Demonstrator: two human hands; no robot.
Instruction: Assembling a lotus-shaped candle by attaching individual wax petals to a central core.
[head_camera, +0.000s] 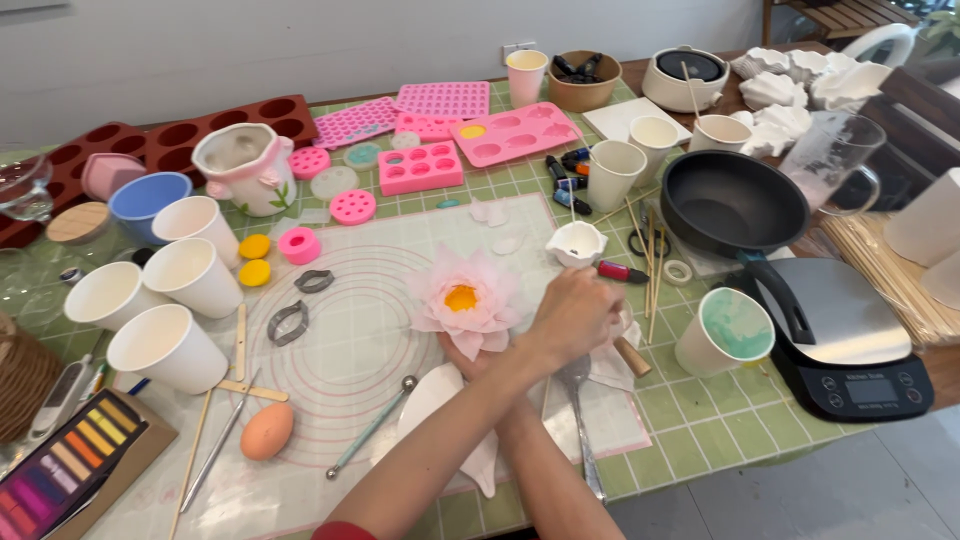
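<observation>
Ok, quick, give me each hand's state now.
Left hand: mostly hidden under the pink flower, apparently supporting it from below.
Right hand: curled at the flower's right edge; whether it grips a petal cannot be told.

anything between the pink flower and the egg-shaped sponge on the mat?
Head view: a ball-tipped metal tool lies slanted on the mat between the pink flower and the egg-shaped sponge.

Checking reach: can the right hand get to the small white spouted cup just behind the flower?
Probably yes. The right hand is at the pink flower, and the white spouted cup sits just beyond it with only bare mat between.
</observation>
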